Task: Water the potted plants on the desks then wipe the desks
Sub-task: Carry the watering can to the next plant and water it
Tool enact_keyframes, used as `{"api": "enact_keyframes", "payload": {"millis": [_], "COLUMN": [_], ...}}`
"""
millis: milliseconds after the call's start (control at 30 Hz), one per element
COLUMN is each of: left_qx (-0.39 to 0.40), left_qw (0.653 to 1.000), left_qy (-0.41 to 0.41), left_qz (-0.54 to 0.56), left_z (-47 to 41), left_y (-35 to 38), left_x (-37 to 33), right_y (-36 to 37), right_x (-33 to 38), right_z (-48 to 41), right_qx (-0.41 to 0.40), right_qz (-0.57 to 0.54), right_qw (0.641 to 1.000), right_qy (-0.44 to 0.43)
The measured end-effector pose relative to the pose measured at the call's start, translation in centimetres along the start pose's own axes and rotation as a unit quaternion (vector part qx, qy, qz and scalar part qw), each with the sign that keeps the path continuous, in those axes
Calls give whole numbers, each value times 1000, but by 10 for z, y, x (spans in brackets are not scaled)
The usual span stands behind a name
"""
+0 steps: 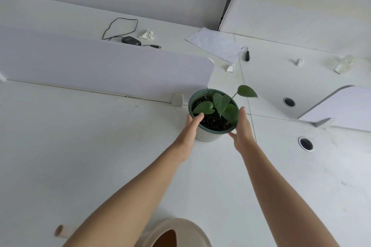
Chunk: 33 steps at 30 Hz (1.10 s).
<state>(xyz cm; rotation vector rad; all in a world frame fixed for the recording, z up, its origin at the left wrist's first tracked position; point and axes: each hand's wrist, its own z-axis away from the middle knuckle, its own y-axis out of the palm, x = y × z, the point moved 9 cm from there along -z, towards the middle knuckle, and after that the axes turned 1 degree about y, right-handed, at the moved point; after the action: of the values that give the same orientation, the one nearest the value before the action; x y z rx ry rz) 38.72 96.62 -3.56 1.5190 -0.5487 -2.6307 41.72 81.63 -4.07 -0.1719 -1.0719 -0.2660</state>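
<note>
A small potted plant [213, 114] with heart-shaped green leaves stands in a green-rimmed pale pot on the white desk [100, 146], near the end of a divider panel. My left hand [190, 128] presses against the pot's left side, thumb at the rim. My right hand [243, 128] lies flat against the pot's right side, fingers extended. Both hands cup the pot between them. A beige watering can [176, 232] sits at the bottom edge below my arms, its spout [62, 230] pointing left.
A low white divider panel [100, 68] runs left of the pot. Beyond it lie a black mouse [131, 40] with cable, crumpled tissues [147, 34], a paper sheet [216, 44], a screwdriver [247, 55] and a clear wrapper [344, 64]. Two cable grommets [305, 143] sit at right.
</note>
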Motion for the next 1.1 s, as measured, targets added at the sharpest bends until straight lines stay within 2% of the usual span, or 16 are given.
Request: {"api": "enact_keyframes", "payload": {"millis": [100, 233, 300, 467, 567, 700, 900, 1100], "left_qx": [-28, -93, -98, -60, -70, -46, -145, -182], "left_qw": [999, 994, 993, 992, 994, 995, 985, 970], "left_qy": [14, 53, 64, 58, 53, 63, 55, 155], "left_qz": [16, 10, -3, -96, -71, -56, -79, -49], "left_z": [4, -1, -6, -13, -5, 15, 64, 181], "left_y": [-6, -35, -39, -21, -18, -12, -57, -94], "left_x": [3, -18, -32, -35, -25, -21, -23, -37], "right_y": [1, -37, -40, 0, 7, 3, -17, -51], "right_x": [14, 2, -13, -20, -13, -8, -25, -40], "right_z": [-2, 19, 38, 60, 54, 53, 99, 180], "right_qx": [27, -130, -160, -70, -46, -49, -72, -28], "right_qz": [12, -37, -40, -34, -43, -67, -54, -64], "right_qw": [1000, 991, 986, 996, 998, 997, 996, 997], "right_qy": [0, -6, -12, -43, -31, -11, -9, -33]}}
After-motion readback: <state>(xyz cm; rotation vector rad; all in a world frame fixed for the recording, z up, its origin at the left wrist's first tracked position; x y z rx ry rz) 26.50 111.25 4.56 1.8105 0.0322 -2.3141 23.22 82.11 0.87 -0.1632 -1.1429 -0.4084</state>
